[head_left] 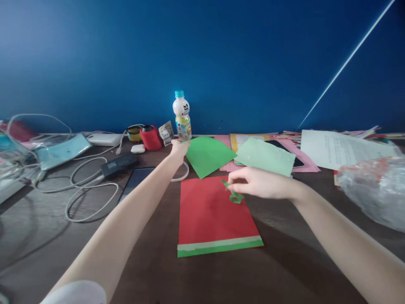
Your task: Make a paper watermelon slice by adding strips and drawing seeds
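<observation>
My left hand (180, 150) reaches to the left corner of a bright green sheet of paper (209, 154), its fingers closed on that edge. Over the red sheet (211, 207), my right hand (245, 181) pinches a small curled green strip (236, 197) that has a ring-like loop; what it is made of is hard to make out. The red sheet lies flat in front of me, with a pale green and a brighter green band (221, 248) along its near edge. A pale green sheet (265, 156) lies just beyond my right hand.
A juice bottle (182, 116) stands by the blue wall, beside a red cylinder (151, 138). Cables, a black box (119, 166) and a phone (134, 181) lie left. Pink papers (300, 158), a printed sheet (341, 147) and a clear plastic bag (376, 190) are right.
</observation>
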The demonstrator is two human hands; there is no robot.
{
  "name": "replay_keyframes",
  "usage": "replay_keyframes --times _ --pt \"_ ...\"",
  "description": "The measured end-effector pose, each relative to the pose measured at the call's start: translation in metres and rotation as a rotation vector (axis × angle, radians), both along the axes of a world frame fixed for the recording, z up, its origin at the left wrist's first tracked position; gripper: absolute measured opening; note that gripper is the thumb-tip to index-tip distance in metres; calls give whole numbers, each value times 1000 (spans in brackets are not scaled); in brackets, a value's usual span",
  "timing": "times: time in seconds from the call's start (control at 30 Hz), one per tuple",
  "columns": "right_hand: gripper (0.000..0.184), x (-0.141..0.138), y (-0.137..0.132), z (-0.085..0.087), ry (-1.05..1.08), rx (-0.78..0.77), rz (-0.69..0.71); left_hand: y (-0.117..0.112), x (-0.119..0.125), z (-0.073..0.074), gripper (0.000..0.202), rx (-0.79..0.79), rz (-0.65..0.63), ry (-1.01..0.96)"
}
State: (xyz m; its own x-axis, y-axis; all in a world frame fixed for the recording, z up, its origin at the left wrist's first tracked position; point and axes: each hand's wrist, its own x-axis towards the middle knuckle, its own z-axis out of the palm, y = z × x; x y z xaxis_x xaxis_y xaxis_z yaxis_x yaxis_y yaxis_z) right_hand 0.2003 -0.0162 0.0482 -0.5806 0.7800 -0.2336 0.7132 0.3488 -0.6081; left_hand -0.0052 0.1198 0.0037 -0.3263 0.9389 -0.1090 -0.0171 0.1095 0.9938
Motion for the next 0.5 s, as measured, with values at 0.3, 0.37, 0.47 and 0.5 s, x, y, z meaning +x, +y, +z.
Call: replay_keyframes --times 0.3,0.37,0.47,0.5 --pt "18 1 5 4 317 -11 -143 -83 0 42 27 287 -587 543" --pt "14 -5 4 -3 358 -47 -136 -104 7 41 32 243 -851 488" --pt "8 -11 3 -12 383 -115 -127 -120 14 32 21 257 -884 529" --pt "7 -12 3 -14 376 -125 -127 -122 14 28 19 256 -849 534"
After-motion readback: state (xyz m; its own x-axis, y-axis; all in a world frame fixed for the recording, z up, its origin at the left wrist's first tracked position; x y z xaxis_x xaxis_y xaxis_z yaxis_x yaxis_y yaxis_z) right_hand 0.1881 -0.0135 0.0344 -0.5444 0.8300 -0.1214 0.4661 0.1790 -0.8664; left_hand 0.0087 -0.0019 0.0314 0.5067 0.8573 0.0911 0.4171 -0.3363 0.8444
